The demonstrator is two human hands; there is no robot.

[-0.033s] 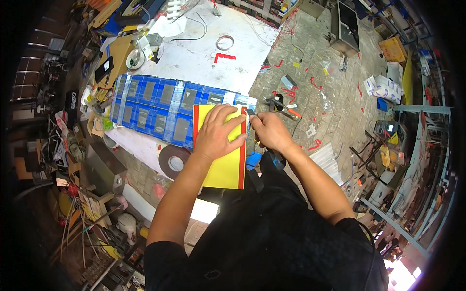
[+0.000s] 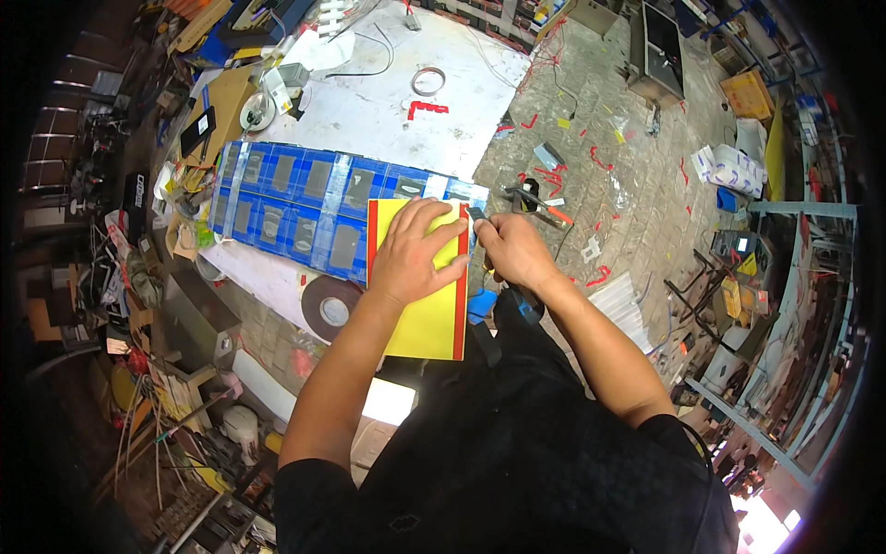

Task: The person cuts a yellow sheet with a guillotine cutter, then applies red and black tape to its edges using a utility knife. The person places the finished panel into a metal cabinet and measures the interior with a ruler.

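The single head view looks steeply down from above the person, close over the white worktable (image 2: 388, 115), fisheye-bent at the rim.

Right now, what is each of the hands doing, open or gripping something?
Left hand: open, pressed flat on the yellow sheet.
Right hand: closed around a small dark tool at the sheet's edge.

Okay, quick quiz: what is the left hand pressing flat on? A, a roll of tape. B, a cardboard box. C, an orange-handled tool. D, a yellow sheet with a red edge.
D: the left hand lies spread, palm down, on the yellow sheet, whose red edge runs along its right side, over the blue panel; the tape roll lies apart, to its left.
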